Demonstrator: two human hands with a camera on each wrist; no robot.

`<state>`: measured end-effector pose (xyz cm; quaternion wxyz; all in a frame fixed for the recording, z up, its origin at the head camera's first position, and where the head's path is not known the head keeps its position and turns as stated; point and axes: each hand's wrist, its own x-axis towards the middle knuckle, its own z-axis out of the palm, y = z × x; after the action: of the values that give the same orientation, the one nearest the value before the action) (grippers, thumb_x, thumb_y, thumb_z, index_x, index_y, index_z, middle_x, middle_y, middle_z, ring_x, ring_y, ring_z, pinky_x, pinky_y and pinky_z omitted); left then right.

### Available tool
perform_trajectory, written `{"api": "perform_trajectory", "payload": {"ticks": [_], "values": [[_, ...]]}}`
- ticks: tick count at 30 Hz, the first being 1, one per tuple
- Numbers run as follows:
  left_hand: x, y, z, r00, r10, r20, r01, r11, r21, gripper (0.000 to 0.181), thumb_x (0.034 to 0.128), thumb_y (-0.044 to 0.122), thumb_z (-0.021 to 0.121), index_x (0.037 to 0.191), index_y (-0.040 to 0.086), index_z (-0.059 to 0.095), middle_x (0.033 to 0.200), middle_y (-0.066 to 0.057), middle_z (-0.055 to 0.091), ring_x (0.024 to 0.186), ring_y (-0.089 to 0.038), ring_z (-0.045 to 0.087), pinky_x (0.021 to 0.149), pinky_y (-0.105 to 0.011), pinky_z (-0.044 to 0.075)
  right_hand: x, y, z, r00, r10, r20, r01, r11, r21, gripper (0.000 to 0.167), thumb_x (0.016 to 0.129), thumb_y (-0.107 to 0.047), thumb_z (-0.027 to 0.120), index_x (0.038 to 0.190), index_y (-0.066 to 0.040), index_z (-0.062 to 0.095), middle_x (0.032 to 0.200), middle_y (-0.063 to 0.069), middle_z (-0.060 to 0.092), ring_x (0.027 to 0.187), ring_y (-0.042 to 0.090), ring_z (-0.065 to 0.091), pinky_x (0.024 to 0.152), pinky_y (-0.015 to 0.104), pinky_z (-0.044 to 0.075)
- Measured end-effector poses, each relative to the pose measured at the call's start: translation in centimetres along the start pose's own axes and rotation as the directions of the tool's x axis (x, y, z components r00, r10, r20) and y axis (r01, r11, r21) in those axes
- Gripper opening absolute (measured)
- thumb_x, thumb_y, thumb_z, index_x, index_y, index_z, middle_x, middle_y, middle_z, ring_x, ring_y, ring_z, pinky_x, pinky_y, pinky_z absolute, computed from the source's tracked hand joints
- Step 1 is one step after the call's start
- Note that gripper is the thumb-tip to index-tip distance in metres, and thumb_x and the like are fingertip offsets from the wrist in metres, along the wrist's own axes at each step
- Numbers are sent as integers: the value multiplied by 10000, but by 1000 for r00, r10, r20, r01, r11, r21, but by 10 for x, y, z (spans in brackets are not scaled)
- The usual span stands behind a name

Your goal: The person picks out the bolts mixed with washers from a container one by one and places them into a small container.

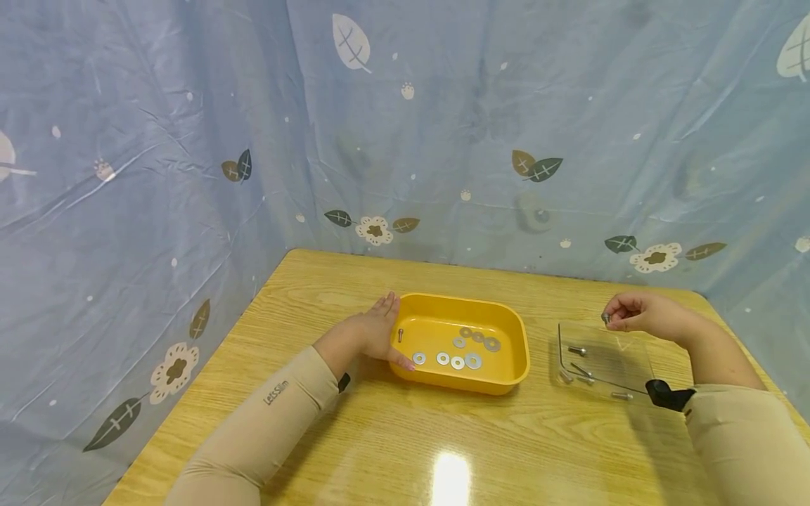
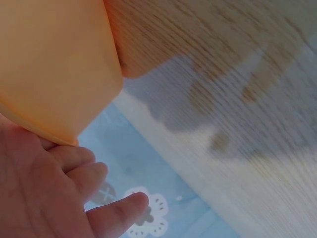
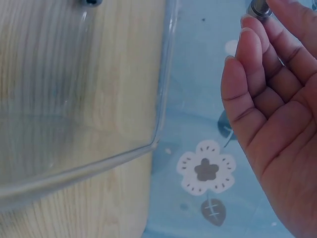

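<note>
My left hand (image 1: 373, 334) rests against the left end of a yellow plastic tray (image 1: 519, 330), touching its rim. Its thumb lies at the front left corner; the other fingers lie towards the back. Inside the tray are several flat washers (image 1: 472, 360) and one small screw (image 1: 400, 335) near the left wall. Over the back right of a clear plastic box (image 1: 560, 344), my right hand (image 1: 648, 316) pinches a metal bolt (image 3: 260, 9) between thumb and fingertips. Only the bolt's end shows in the right wrist view. Several bolts (image 1: 577, 350) are in the clear box.
Both containers stand on a wood-grain table (image 1: 493, 436), the clear box right of the tray. A blue curtain (image 1: 443, 140) with leaf and flower prints hangs behind the table and along its sides. Light glares off the table's front.
</note>
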<state>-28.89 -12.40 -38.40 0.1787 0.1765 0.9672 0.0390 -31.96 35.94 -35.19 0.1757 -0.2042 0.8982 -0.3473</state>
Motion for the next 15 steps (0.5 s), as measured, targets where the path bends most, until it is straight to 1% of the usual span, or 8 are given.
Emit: {"api": "perform_trajectory", "payload": {"ticks": [2, 8, 12, 15], "values": [[0, 0, 0, 1000, 1, 1, -1, 1000, -1, 1392, 495, 837, 565, 1463, 47, -49, 1522, -115, -98, 1397, -260, -31, 1073, -504, 199, -1, 4, 0, 1000, 12, 13, -12, 1000, 17, 263, 886, -208, 601, 1029, 9, 556, 904, 113, 601, 761, 162, 565, 677, 295, 467], [1, -1, 2, 1000, 0, -1, 0, 1000, 3, 1393, 492, 841, 556, 1462, 51, -57, 1526, -115, -87, 1397, -257, -34, 1074, -505, 195, -1, 12, 0, 999, -1, 42, -1, 998, 60, 241, 891, -163, 589, 1015, 39, 543, 860, 95, 597, 679, 173, 507, 596, 299, 416], [1, -1, 2, 1000, 0, 0, 0, 1000, 0, 1400, 484, 846, 554, 1462, 56, -62, 1525, -110, -92, 1397, -250, -37, 1077, -493, 196, -1, 19, 0, 998, -2, 63, -4, 995, 101, 230, 890, -155, 589, 1010, 36, 543, 856, 85, 591, 672, 204, 495, 599, 325, 421], [1, -1, 2, 1000, -2, 1, 2, 1000, 0, 1403, 482, 848, 554, 1461, 57, -65, 1525, -106, -95, 1397, -245, -38, 1080, -484, 195, -1, 24, -1, 997, -15, 71, 7, 993, 120, 254, 895, -143, 580, 1024, 69, 527, 840, 84, 587, 679, 224, 505, 607, 334, 436]]}}
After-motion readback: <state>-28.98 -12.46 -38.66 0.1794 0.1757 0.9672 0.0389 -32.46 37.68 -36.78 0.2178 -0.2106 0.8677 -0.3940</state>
